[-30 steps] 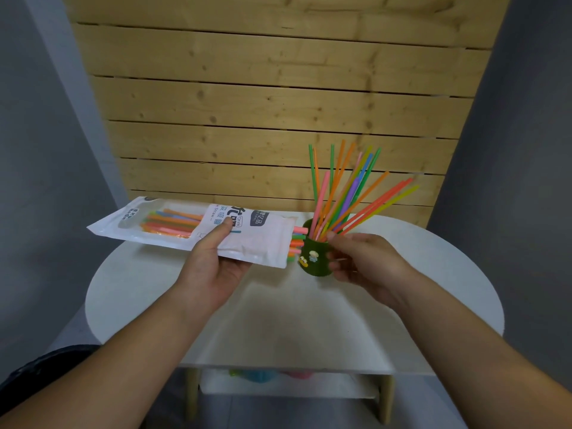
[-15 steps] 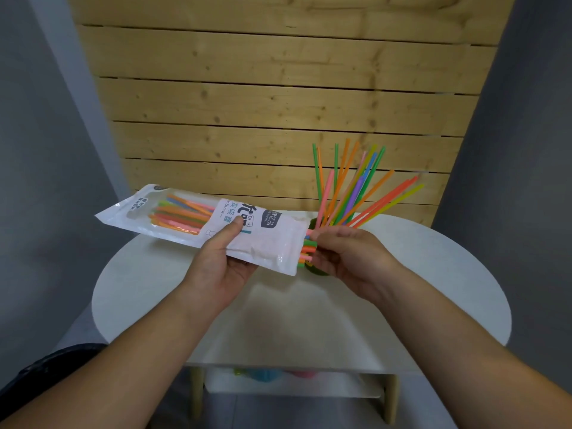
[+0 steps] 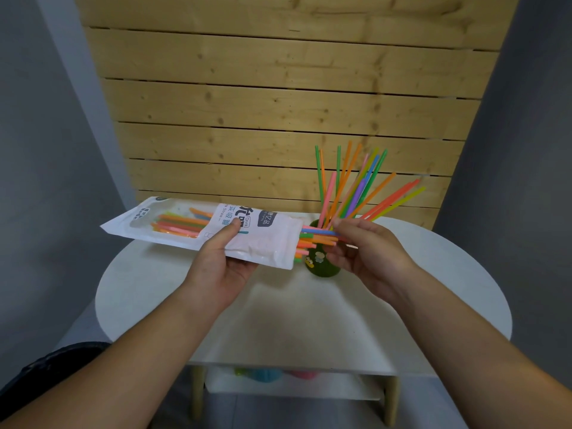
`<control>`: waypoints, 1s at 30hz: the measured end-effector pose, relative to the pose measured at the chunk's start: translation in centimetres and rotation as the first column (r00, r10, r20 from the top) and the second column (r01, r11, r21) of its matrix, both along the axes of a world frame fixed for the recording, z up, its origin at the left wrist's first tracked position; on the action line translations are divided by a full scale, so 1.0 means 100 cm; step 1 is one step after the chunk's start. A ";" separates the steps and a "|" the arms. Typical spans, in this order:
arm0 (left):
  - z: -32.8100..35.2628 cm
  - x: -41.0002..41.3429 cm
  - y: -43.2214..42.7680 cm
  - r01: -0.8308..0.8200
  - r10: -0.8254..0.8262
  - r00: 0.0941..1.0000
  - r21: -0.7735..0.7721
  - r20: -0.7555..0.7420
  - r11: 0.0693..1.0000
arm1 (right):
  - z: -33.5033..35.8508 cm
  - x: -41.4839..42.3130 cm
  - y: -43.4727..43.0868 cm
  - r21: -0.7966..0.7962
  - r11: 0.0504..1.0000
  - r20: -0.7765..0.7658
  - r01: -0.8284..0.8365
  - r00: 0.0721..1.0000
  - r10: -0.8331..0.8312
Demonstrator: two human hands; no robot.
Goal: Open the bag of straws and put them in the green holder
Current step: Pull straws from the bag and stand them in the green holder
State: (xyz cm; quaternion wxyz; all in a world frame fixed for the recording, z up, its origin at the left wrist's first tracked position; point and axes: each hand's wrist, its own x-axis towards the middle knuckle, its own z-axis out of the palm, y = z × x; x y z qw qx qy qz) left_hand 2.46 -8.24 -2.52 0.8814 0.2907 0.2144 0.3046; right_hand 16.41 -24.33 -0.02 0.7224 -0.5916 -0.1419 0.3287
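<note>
My left hand holds the white straw bag flat above the table, thumb on top, its open end pointing right. Coloured straw ends stick out of that opening. My right hand pinches a few of these straws between thumb and fingers, right in front of the green holder. The holder stands on the table and carries several upright straws fanned out to the right. Its upper part is hidden behind the straw ends and my fingers.
The round white table stands against a wooden slat wall, with grey walls on both sides. A lower shelf under the table holds small coloured objects.
My right hand has moved from beside the holder to the bag's open end and taken hold of the protruding straws. The bag has shifted slightly.
</note>
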 end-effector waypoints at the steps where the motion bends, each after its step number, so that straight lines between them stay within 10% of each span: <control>1: 0.000 0.000 0.000 -0.001 0.001 1.000 0.000 -0.001 1.000 | -0.001 -0.001 0.000 -0.014 1.000 0.023 -0.017 1.000 0.017; 13: 0.000 -0.002 0.003 -0.019 0.019 1.000 -0.006 -0.005 1.000 | 0.000 0.007 -0.004 -0.051 0.995 0.258 0.091 0.963 -0.075; 30: 0.004 -0.005 0.005 -0.059 0.061 0.998 -0.085 0.022 0.995 | -0.027 -0.022 0.032 0.054 0.999 -0.038 -0.001 0.999 0.003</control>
